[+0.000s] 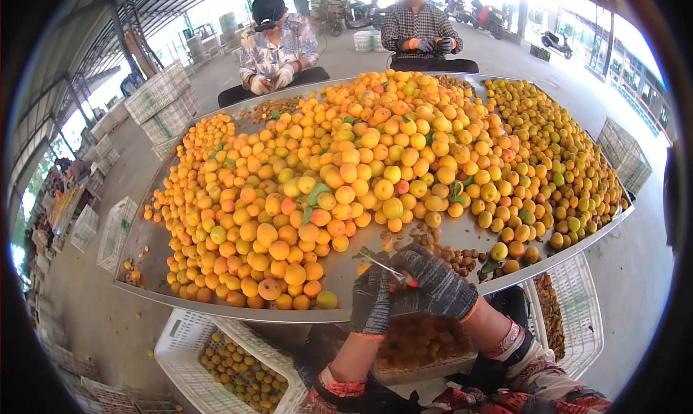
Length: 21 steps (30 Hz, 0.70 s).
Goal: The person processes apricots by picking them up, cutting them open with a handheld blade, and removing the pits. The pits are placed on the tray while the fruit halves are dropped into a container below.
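Note:
Both my hands wear dark grey knit gloves and meet over the near edge of the metal table (339, 268). My right hand (431, 280) is closed around a small tool with a red part (409, 278) and a thin metal shaft pointing up-left. Fingers of my left hand (370, 298) are pressed together beside an orange piece of fruit (363, 268); how much of it they grip is partly hidden. A large heap of orange-yellow apricots (346, 161) lies beyond them. Small brown pits (462, 259) are scattered just past my right hand.
Below the table edge stand a white crate (177, 334) with yellow-green fruit at left, a crate of halved fruit (422, 342) under my hands, and another crate (577, 306) at right. Two people (278, 49) (419, 31) sit across the table. Stacked crates (162, 103) stand at left.

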Motion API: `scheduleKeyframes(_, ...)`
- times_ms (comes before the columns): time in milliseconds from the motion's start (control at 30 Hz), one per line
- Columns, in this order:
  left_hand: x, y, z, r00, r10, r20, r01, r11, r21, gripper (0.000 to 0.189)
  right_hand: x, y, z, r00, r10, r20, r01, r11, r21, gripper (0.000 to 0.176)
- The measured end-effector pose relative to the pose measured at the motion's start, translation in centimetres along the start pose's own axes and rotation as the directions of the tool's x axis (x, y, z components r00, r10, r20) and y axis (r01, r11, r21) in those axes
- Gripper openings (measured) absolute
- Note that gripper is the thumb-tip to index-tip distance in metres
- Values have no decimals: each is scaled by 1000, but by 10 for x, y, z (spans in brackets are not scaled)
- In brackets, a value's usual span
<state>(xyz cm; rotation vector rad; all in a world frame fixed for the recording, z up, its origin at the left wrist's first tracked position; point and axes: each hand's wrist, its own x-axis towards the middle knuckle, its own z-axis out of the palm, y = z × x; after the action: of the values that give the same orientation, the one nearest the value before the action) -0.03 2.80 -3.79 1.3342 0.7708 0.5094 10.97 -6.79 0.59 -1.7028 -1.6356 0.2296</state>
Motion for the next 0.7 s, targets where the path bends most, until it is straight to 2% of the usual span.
scheduleKeyframes(67, 7, -22, 5, 999, 33, -8, -34, 972, -230, 31, 5, -7, -5, 1000, 11, 2, -11, 1000, -22, 51)
scheduleKeyframes(100, 8, -25, 7, 999, 34, -6, -34, 972, -231, 31, 6, -10, -7, 1000, 22, 3, -22, 999, -44, 50)
scheduleKeyframes(167, 9, -27, 9, 987, 157, -24, -153, 982, 115, 30, 2, 0, -5, 1000, 3, 22, -3, 1000, 19, 49)
scheduleKeyframes(200, 10, -27, 11, 987, 157, -25, -153, 982, 115, 30, -1, 4, -2, 999, -17, 39, 13, 996, 84, 48)
scheduleKeyframes(233, 11, -25, 14, 996, -3, -84, -15, 977, -212, 31, -2, 4, 1, 999, -15, 38, 12, 996, 85, 48)
scheduleKeyframes(267, 12, -22, 16, 981, -172, -87, 102, 847, -522, 33, -4, 4, 4, 996, 71, 45, -77, 987, 141, 45)
scheduleKeyframes(300, 12, -18, 17, 981, -170, -87, 101, 848, -520, 33, -5, 4, 8, 986, 154, 57, -162, 967, 196, 42)
scheduleKeyframes(333, 11, -12, 16, 988, -136, -79, 82, 874, -478, 34, -6, 14, 15, 987, 150, 58, -158, 967, 200, 42)
scheduleKeyframes(367, 8, -6, 15, 992, -108, -68, 68, 898, -435, 36, -10, 28, 24, 968, 248, 34, -231, 833, 503, 35)
scheduleKeyframes(400, 5, 2, 16, 992, -108, -68, 68, 898, -434, 36, -13, 38, 27, 937, 347, 39, -257, 609, 750, 28)
scheduleKeyframes(433, 2, 11, 18, 994, -56, -98, 9, 905, -426, 31, -12, 39, 20, 947, 322, 24, -251, 689, 679, 22)
scheduleKeyframes(500, -3, 18, 16, 991, -9, -132, -48, 905, -423, 29, -13, 29, -4, 944, 330, -5, -222, 646, 730, 29)
scheduleKeyframes(533, -5, 19, 12, 994, 80, -77, -95, 972, -217, 28, -14, 21, -17, 939, 343, -33, -190, 593, 783, 36)
scheduleKeyframes(567, -7, 19, 8, 988, 153, -6, -153, 988, -1, 28, -15, 12, -27, 932, 362, -30, -169, 505, 846, 34)
scheduleKeyframes(600, -8, 15, 5, 988, 151, -15, -151, 988, 2, 28, -14, 16, -30, 934, 357, -23, -171, 500, 849, 34)
scheduleKeyframes(633, -11, 14, 1, 952, 252, 176, -267, 962, 64, 30, -14, 22, -32, 891, 454, 15, -300, 562, 771, 33)
scheduleKeyframes(667, -14, 16, -1, 871, 326, 367, -387, 917, 102, 33, -14, 27, -32, 835, 549, 37, -425, 602, 676, 32)
scheduleKeyframes(700, -22, 18, 1, 878, 141, 457, -185, 981, 52, 30, -12, 33, -27, 818, 575, 5, -520, 736, 434, 32)
